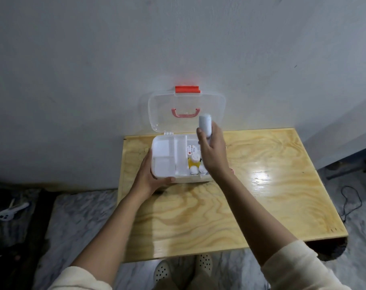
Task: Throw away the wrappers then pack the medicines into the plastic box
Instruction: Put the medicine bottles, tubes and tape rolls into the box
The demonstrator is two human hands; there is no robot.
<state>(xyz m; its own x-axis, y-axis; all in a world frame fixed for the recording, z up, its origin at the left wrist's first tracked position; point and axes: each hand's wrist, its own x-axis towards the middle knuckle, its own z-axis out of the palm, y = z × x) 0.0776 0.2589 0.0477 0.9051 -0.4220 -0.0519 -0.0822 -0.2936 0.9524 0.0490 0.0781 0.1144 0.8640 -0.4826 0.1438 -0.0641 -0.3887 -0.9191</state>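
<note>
A white plastic box (pixel 164 174) stands at the far edge of the wooden table (pixel 219 201), its clear lid (pixel 161 109) with a red latch and pink handle leaning back against the wall. A white divided tray (pixel 169 155) fills the box's left part. White and yellow medicine bottles (pixel 193 163) lie in the right part. My left hand (pixel 148 174) grips the box's front left corner. My right hand (pixel 212 152) hovers over the box's right side, holding a white cylindrical bottle (pixel 205 124) upright.
The table stands against a pale wall. On the floor at the left lies a white object (pixel 11 211) on dark material. A black cable (pixel 351 200) runs on the floor at the right. My perforated slippers (pixel 184 267) show below the table's near edge.
</note>
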